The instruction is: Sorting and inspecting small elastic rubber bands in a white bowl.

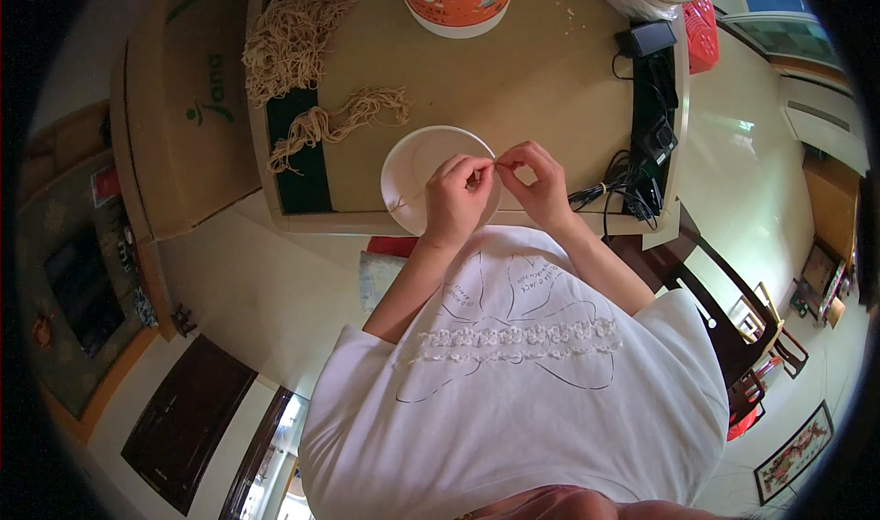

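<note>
Pinching a thin brown strand with the curled fingertips of the left hand and the right hand, close by the rim of a smooth, round white bucket. Near a wavy, loose hank of tan twine and a frizzy, tangled twine heap on a flat brown tabletop.

Shirt: white and loose
Sleeves: short, wide, white
Lace: a white strip of flowers across the front
Drawing: thin dark lines, maybe a big bow, hard to tell
Arms: bare
</note>
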Tool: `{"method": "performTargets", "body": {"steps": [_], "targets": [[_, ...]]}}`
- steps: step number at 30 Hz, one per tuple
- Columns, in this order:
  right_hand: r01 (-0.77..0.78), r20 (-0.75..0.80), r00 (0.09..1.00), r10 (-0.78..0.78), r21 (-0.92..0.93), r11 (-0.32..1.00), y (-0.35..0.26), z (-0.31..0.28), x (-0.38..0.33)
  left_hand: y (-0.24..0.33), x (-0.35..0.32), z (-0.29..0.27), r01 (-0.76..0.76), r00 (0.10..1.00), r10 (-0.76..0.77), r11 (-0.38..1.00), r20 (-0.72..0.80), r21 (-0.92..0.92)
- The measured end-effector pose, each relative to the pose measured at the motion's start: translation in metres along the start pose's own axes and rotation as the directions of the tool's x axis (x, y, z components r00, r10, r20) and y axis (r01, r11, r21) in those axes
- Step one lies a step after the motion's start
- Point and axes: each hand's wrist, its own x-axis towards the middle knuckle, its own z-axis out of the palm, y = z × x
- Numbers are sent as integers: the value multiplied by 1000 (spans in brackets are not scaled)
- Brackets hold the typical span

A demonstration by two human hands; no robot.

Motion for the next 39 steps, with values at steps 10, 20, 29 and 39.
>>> {"method": "performTargets", "body": {"steps": [10,20,29,39], "targets": [[25,3,1000,-25,-32,999,2,1,0,0,0,1,30,999,-30,1000,19,1],[-131,-3,991,136,247,960,17,8,-7,-20,-4,5,467,883,-413,734,222,-493],[-27,19,1000,25,105,994,8,2,-5,-16,1,-2,581,814,-474,684,335,-442],[29,8,1000,-29,32,999,8,1,-3,-13,3,-4,346,931,-289,891,222,-293]]}}
